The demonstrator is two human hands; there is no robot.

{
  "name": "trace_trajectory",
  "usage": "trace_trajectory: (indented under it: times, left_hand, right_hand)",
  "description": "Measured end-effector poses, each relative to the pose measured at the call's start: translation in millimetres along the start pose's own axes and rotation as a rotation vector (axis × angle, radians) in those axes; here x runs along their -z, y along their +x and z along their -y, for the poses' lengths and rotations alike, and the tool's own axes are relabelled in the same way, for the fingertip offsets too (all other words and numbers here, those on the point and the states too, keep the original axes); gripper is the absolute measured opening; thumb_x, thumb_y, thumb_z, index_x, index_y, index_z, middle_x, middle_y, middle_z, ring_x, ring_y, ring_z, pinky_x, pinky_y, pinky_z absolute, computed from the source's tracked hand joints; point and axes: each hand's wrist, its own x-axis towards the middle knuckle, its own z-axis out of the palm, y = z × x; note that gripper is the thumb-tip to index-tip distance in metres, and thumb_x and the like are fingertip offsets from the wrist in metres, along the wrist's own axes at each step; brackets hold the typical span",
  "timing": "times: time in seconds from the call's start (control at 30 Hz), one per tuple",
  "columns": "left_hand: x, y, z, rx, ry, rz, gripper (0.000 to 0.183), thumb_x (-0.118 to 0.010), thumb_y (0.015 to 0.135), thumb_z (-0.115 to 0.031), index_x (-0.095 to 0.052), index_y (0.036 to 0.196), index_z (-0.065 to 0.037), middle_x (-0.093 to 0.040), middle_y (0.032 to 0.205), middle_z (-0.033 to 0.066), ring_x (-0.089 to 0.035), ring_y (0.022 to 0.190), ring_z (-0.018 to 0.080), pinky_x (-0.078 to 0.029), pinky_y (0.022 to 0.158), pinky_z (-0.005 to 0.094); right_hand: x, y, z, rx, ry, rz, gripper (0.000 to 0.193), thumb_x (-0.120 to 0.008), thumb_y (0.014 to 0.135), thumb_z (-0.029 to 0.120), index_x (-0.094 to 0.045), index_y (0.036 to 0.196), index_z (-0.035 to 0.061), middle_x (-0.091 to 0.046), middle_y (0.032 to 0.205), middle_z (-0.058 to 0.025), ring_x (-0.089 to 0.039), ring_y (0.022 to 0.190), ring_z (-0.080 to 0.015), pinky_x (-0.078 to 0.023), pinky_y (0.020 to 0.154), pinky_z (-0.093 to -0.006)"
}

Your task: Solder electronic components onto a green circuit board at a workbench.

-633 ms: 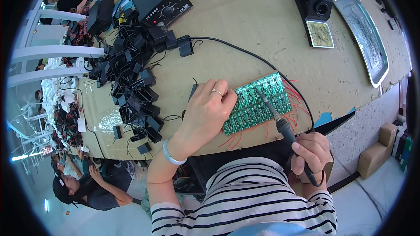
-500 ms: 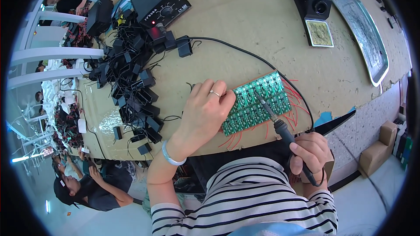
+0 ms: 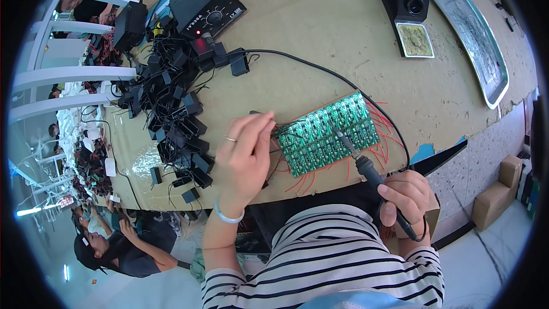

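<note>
My right hand (image 3: 407, 197) is closed round a soldering iron (image 3: 370, 171), whose metal tip lies over a green circuit board (image 3: 320, 150). Red wires stick out from under the board's right and near edges. My left hand (image 3: 246, 154) is just off the board's left end, thumb and fingers pressed together. Thin black wires (image 3: 291, 129) run over that end of the board, near the fingertips. Whether the fingers pinch one of them I cannot make out.
Black boxes with wires (image 3: 177, 103) are heaped on the left. Behind them stands a soldering station (image 3: 209, 6), its cable crossing to the right. At the back right are an iron stand (image 3: 400, 0) with a sponge (image 3: 416, 40) and a metal tray (image 3: 477, 46). Another person (image 3: 123, 234) sits at left.
My left hand has drawn back leftward from the board, uncovering its left end and black wires there. The right hand and soldering iron have barely moved.
</note>
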Motion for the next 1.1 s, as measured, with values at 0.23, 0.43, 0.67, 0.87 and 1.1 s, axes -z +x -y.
trace_trajectory:
  times: [0.23, 0.43, 0.67, 0.87, 1.1]
  left_hand:
    - [-8.3, 5.1, -0.2, -0.443, 0.208, 0.246, 0.036, -0.069, 0.066, -0.003, -0.076, 0.101, -0.007, -0.059, 0.095, 0.0041, -0.059, 0.089, 0.0249, -0.051, 0.078, 0.0373]
    - [-18.8, 3.0, 0.3, -0.569, 0.244, 0.219, 0.034, -0.072, 0.07, -0.001, -0.076, 0.103, -0.007, -0.062, 0.099, 0.0057, -0.059, 0.093, 0.0267, -0.05, 0.079, 0.0394]
    - [2.3, 1.8, -6.0, -0.207, -0.089, 0.09, 0.029, -0.075, 0.08, 0.009, -0.076, 0.106, -0.004, -0.062, 0.09, 0.0051, -0.059, 0.063, 0.0147, -0.048, 0.056, 0.0279]
    - [-14.9, -0.6, 3.0, -0.364, -0.003, 0.221, 0.027, -0.075, 0.073, 0.009, -0.075, 0.098, -0.002, -0.06, 0.087, 0.0057, -0.061, 0.067, 0.0179, -0.05, 0.058, 0.0303]
    - [-16.5, 2.4, 2.1, -0.427, 0.065, 0.357, 0.024, -0.073, 0.075, 0.001, -0.069, 0.098, 0.003, -0.057, 0.092, 0.0068, -0.062, 0.08, 0.0211, -0.054, 0.061, 0.0317]
  right_hand:
    - [-4.0, -4.2, -0.7, 0.0, 0.047, 0.039, 0.02, -0.062, 0.083, 0.007, -0.069, 0.101, 0.0012, -0.063, 0.078, -0.0053, -0.066, 0.066, -0.0212, -0.054, 0.054, -0.0317]
    - [-7.2, -6.5, -1.2, 0.03, 0.07, 0.075, 0.02, -0.064, 0.081, 0.007, -0.071, 0.099, 0.0014, -0.062, 0.078, -0.0049, -0.066, 0.066, -0.0209, -0.055, 0.055, -0.0313]
    - [-2.1, -7.2, 1.9, -0.012, 0.042, 0.049, 0.02, -0.064, 0.083, 0.007, -0.071, 0.1, 0.0009, -0.063, 0.078, -0.0053, -0.066, 0.067, -0.021, -0.055, 0.055, -0.0319]
    - [-5.8, -5.3, -0.8, 0.008, 0.049, 0.081, 0.02, -0.064, 0.082, 0.006, -0.071, 0.1, 0.0011, -0.062, 0.078, -0.0051, -0.066, 0.067, -0.0208, -0.055, 0.055, -0.0317]
    - [-15.5, -3.4, -5.2, 0.035, 0.067, 0.072, 0.023, -0.064, 0.079, 0.006, -0.071, 0.099, 0.0007, -0.062, 0.077, -0.005, -0.064, 0.065, -0.0199, -0.055, 0.055, -0.031]
